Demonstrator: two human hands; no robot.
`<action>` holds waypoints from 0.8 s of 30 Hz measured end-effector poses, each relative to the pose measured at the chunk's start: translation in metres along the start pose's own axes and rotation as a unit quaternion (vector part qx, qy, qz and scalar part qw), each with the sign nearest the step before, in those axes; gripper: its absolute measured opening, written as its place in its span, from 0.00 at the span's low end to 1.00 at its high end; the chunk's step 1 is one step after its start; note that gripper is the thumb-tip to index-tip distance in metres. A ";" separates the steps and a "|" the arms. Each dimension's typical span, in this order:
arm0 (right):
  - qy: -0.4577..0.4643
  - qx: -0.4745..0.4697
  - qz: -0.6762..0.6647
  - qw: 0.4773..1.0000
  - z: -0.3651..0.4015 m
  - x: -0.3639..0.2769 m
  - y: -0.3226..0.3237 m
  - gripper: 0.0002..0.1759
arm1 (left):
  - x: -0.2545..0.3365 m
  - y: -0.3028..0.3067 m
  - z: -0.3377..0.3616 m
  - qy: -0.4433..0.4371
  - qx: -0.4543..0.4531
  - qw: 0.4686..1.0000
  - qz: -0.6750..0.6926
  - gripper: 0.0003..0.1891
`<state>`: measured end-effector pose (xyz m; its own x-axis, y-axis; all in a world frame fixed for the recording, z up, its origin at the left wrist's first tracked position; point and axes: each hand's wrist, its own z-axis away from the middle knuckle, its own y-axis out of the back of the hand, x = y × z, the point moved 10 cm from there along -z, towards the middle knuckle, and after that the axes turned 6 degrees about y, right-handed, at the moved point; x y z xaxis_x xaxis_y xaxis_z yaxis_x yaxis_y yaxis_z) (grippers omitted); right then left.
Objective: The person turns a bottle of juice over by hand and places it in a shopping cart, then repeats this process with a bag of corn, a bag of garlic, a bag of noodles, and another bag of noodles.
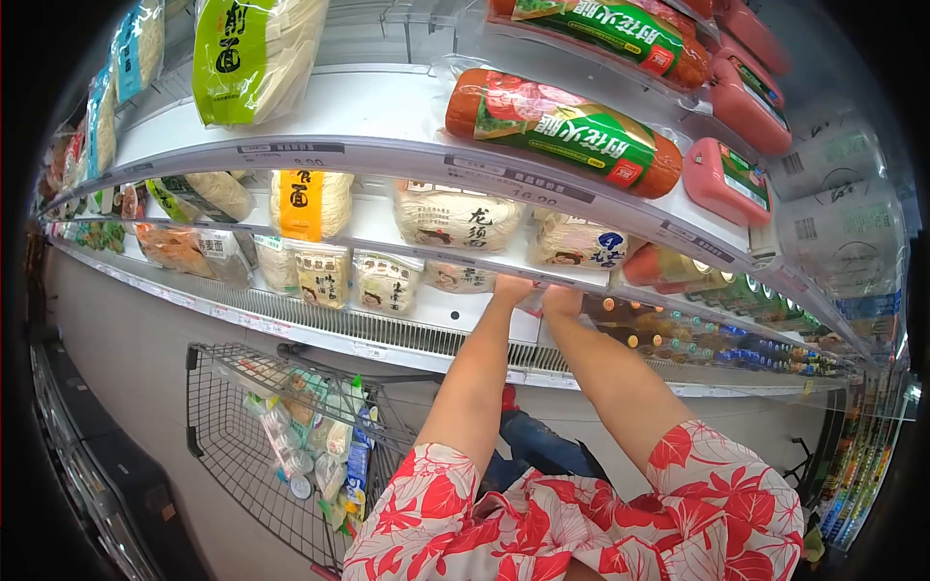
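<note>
Both my arms stretch forward into the lower shelf of a store display. My left hand point(513, 289) is beside a noodle pack point(459, 277) at the back of that shelf. Close to its right is my right hand point(562, 300), with bottles on its other side. The shelf edge above hides most of my fingers, so what they hold or touch cannot be made out. A sliver of pale wrapping point(532, 304) shows between the wrists. Just above, on the middle shelf, lie a large bag of white noodles point(457, 221) and another noodle bag point(578, 242).
A wire shopping cart point(218, 407) holding several packaged goods point(329, 436) stands at my left. Sausage packs point(562, 128) and pink meat packs point(728, 182) lie on the upper shelf. Its front edge point(387, 165) juts out over my hands. Bottles point(668, 329) line the lower right.
</note>
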<state>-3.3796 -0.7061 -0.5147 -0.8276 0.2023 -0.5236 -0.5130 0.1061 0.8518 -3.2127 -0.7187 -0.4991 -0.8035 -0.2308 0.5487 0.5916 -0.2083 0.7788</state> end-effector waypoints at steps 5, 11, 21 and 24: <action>-0.052 -0.175 0.103 0.978 -0.009 -0.042 0.013 0.34 | -0.010 -0.015 -0.015 -0.015 0.106 0.991 0.077 0.27; -0.082 -0.110 0.027 0.990 0.004 -0.043 0.028 0.25 | -0.010 -0.008 -0.001 0.034 0.100 0.982 0.158 0.21; 0.066 -0.097 -0.018 0.993 0.090 -0.072 0.064 0.11 | -0.044 0.055 0.100 0.159 0.169 0.943 0.237 0.08; 0.125 -0.098 -0.025 0.987 0.121 -0.094 0.094 0.08 | -0.038 0.083 0.133 0.151 0.145 0.966 0.153 0.07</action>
<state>-3.3228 -0.5975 -0.3838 -0.8180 -0.0467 -0.5734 -0.5687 -0.0848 0.8182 -3.1420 -0.6014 -0.4146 -0.5128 -0.5144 0.6874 0.7196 0.1791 0.6709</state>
